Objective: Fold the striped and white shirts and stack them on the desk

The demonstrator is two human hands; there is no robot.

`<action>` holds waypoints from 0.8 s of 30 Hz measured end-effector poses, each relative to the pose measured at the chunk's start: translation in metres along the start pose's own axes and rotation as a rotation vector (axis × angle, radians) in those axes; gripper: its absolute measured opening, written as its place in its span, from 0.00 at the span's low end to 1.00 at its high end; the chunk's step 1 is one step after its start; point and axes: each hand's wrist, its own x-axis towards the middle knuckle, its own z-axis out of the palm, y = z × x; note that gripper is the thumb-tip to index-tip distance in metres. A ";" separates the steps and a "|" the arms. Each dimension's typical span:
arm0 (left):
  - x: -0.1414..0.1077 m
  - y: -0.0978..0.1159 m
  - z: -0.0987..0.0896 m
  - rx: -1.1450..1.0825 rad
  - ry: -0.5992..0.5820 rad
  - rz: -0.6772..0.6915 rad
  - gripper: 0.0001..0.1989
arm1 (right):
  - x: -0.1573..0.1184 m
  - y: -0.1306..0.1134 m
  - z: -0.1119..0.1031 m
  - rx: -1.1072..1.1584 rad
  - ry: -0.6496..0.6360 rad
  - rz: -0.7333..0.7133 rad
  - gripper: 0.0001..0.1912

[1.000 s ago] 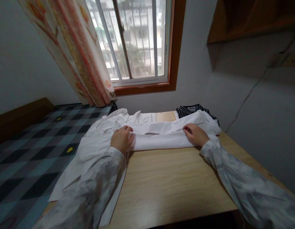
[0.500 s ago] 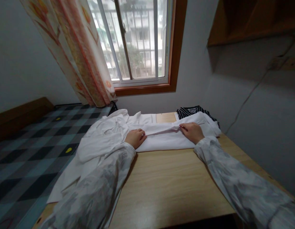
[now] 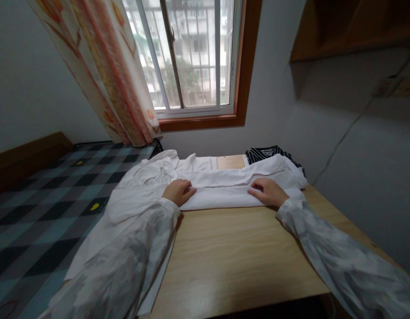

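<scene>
A white garment (image 3: 221,197), which looks like a shirt, lies in long folds across the wooden table (image 3: 231,257), bunched at its left end. My left hand (image 3: 179,192) rests on the folded strip near that bunched part, fingers bent and thumb a little apart. On the right, my right hand (image 3: 268,192) touches the same strip, with a gap between thumb and forefinger. The edge of a turned-over layer runs between the two hands and slants up toward the right end. My palms hide the cloth beneath them.
A dark striped garment (image 3: 264,154) lies behind the white one at the far right. To the left is a bed with a checked cover (image 3: 59,212). A curtain (image 3: 112,88) hangs by the window, a shelf (image 3: 351,31) juts from the right wall, and a cord (image 3: 341,137) hangs down it.
My left hand has slid slightly left. The right hand has come off the flap's raised edge and moved down toward me, and the flap now lies flatter.
</scene>
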 end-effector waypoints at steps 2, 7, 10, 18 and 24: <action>0.001 -0.004 -0.001 -0.011 -0.034 -0.026 0.18 | 0.000 0.004 0.004 0.085 -0.010 0.046 0.14; 0.002 -0.009 -0.008 -0.014 -0.027 -0.146 0.20 | 0.006 0.010 0.009 0.225 0.006 0.144 0.12; 0.004 -0.012 -0.011 -0.010 -0.002 -0.188 0.21 | 0.011 0.008 0.012 0.226 0.111 0.142 0.09; 0.006 -0.022 -0.004 0.092 -0.023 -0.200 0.13 | 0.008 0.012 0.029 0.221 0.147 0.051 0.05; 0.004 0.013 -0.013 0.129 0.064 0.069 0.17 | -0.020 0.009 0.015 -0.038 0.131 0.013 0.08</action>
